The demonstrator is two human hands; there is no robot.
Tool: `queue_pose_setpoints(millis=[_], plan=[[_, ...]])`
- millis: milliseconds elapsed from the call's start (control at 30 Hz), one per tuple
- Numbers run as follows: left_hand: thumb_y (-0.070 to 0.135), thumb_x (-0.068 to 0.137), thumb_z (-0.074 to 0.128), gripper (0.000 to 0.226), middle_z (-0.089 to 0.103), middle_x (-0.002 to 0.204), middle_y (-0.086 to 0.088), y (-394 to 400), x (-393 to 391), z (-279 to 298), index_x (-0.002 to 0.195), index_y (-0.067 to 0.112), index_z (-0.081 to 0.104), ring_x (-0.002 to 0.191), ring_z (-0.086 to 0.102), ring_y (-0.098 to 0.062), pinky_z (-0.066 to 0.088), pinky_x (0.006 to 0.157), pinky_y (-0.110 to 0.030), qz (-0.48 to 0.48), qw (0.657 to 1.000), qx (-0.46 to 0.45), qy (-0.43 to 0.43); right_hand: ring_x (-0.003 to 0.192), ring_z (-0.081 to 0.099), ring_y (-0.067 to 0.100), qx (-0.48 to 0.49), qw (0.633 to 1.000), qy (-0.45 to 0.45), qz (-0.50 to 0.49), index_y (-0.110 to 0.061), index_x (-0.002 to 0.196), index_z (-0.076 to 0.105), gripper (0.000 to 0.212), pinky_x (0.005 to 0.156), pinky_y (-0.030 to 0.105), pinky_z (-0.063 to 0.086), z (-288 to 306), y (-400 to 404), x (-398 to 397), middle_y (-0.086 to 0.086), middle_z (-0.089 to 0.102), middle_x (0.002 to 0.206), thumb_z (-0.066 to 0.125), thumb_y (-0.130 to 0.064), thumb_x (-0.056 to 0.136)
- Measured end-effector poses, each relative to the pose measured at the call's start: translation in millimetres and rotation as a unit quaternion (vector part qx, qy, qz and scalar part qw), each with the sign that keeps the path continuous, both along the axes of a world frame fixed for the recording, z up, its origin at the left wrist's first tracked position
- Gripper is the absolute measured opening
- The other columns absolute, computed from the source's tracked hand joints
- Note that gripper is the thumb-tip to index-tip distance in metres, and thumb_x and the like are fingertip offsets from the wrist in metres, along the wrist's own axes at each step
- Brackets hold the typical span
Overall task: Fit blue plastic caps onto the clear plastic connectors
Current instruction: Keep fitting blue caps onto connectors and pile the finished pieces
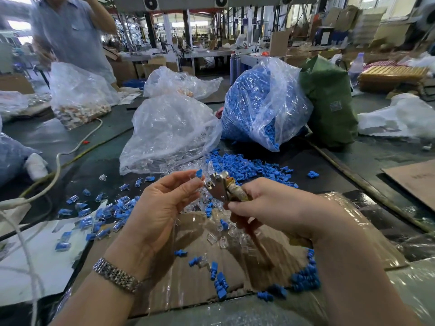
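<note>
Head view: clear bag [266, 100] bulges with blue caps; another [169, 130] holds clear connectors.

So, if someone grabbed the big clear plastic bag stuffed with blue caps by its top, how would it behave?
The clear plastic bag of blue caps would probably sag and shift, since its thin film is crumpled and the loose contents bulge. It looks heavy for a one-handed lift, being packed nearly full. Caps may well spill: its mouth lies open beside the spilled pile of blue caps.
</note>
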State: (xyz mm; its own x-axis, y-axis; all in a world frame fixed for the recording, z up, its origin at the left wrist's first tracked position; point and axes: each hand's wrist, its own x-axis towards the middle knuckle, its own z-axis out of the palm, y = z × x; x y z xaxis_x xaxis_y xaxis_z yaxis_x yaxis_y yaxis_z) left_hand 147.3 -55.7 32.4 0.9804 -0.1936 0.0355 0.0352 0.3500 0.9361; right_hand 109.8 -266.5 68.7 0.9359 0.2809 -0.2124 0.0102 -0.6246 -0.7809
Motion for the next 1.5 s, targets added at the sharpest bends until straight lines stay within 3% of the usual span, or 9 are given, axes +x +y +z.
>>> queue_pose_setpoints(millis=[200, 400, 567, 900, 1033, 1100, 1200, 1367, 1500], plan=[[0.036, 0.065, 0.083, 0.034, 0.078, 0.106, -0.004, 1, 1, -4, 0.097, 0.025, 0.081, 0.102, 0.072, -0.019, 0.054, 0.09, -0.034, 0.006, 0.991, 0.112, -0.066, 0.066, 0.054, 0.019, -0.023, 0.999, -0.03, 0.005, -0.012, 0.075, 0.057, 0.031, 0.07, 0.041, 0.048, 2, 10, -5, 0.004, 0.06, 0.071, 0.056, -0.029, 0.102], [0.029, 0.074, 0.077, 0.021, 0.079, 0.098, 0.003, 0, -2, -4, 0.094, 0.03, 0.081, 0.093, 0.072, -0.007, 0.053, 0.081, -0.013, 0.036, 0.968, 0.198, -0.149, 0.06, 0.065, 0.014, -0.021, 1.0, -0.01, -0.001, -0.013, 0.08, 0.056, 0.033, 0.071, 0.041, 0.057, 0, 14, -4, 0.004, 0.071, 0.072, 0.052, -0.034, 0.105], [0.029, 0.074, 0.076, 0.023, 0.079, 0.098, 0.004, -1, -3, -5, 0.096, 0.029, 0.08, 0.098, 0.072, -0.01, 0.054, 0.087, -0.024, 0.057, 0.962, 0.216, -0.157, 0.051, 0.058, 0.017, -0.033, 0.999, -0.026, -0.011, -0.013, 0.078, 0.053, 0.042, 0.063, 0.042, 0.054, -4, 23, -3, 0.002, 0.061, 0.062, 0.05, -0.046, 0.104], [0.028, 0.078, 0.076, 0.02, 0.077, 0.094, 0.003, 5, -3, -2, 0.097, 0.024, 0.076, 0.09, 0.071, -0.011, 0.058, 0.081, -0.023, 0.118, 0.959, 0.207, -0.151, 0.075, 0.075, 0.025, 0.057, 0.998, 0.009, -0.013, -0.01, 0.103, 0.065, 0.052, 0.08, 0.043, 0.061, 2, 3, -3, 0.007, 0.076, 0.084, 0.05, -0.059, 0.097], [0.016, 0.089, 0.074, 0.016, 0.067, 0.082, 0.005, 15, 1, -7, 0.093, 0.03, 0.068, 0.077, 0.064, -0.01, 0.051, 0.066, -0.019, 0.193, 0.884, 0.382, -0.186, 0.075, 0.064, 0.025, -0.075, 0.986, -0.082, -0.121, -0.02, 0.088, 0.059, 0.038, 0.07, 0.039, 0.05, -2, -16, 6, 0.003, 0.067, 0.083, 0.059, -0.058, 0.094], [0.017, 0.087, 0.071, 0.013, 0.061, 0.083, 0.004, 19, 2, -8, 0.086, 0.03, 0.066, 0.08, 0.061, -0.019, 0.05, 0.069, -0.034, 0.254, 0.801, 0.507, -0.191, 0.082, 0.058, 0.024, -0.187, 0.966, -0.085, -0.16, -0.017, 0.088, 0.053, 0.037, 0.071, 0.038, 0.047, -9, -18, 12, 0.004, 0.06, 0.091, 0.062, -0.053, 0.093], [0.018, 0.081, 0.068, 0.009, 0.048, 0.09, 0.003, 27, 4, -8, 0.083, 0.027, 0.069, 0.098, 0.05, -0.029, 0.038, 0.087, -0.048, 0.314, 0.671, 0.649, -0.172, 0.114, 0.049, 0.035, -0.303, 0.932, -0.035, -0.195, -0.016, 0.092, 0.046, 0.035, 0.098, 0.05, 0.044, -21, -15, 17, 0.008, 0.048, 0.112, 0.061, -0.048, 0.094], [0.013, 0.087, 0.068, 0.025, 0.049, 0.101, 0.01, 15, 0, -13, 0.103, 0.032, 0.074, 0.1, 0.035, -0.01, 0.027, 0.085, -0.036, 0.191, 0.68, 0.647, -0.287, 0.105, 0.042, 0.032, -0.32, 0.925, -0.011, -0.203, -0.022, 0.073, 0.037, 0.041, 0.095, 0.048, 0.045, -27, -11, 19, 0.013, 0.051, 0.119, 0.063, -0.045, 0.094], [0.034, 0.1, 0.054, 0.031, 0.044, 0.109, 0.022, -1, -2, -23, 0.129, 0.042, 0.062, 0.106, 0.033, 0.0, 0.025, 0.094, -0.03, 0.042, 0.66, 0.679, -0.318, 0.112, 0.048, 0.033, -0.353, 0.914, -0.015, -0.198, -0.017, 0.08, 0.04, 0.051, 0.096, 0.048, 0.047, -25, -8, 17, 0.012, 0.054, 0.118, 0.066, -0.06, 0.088]])
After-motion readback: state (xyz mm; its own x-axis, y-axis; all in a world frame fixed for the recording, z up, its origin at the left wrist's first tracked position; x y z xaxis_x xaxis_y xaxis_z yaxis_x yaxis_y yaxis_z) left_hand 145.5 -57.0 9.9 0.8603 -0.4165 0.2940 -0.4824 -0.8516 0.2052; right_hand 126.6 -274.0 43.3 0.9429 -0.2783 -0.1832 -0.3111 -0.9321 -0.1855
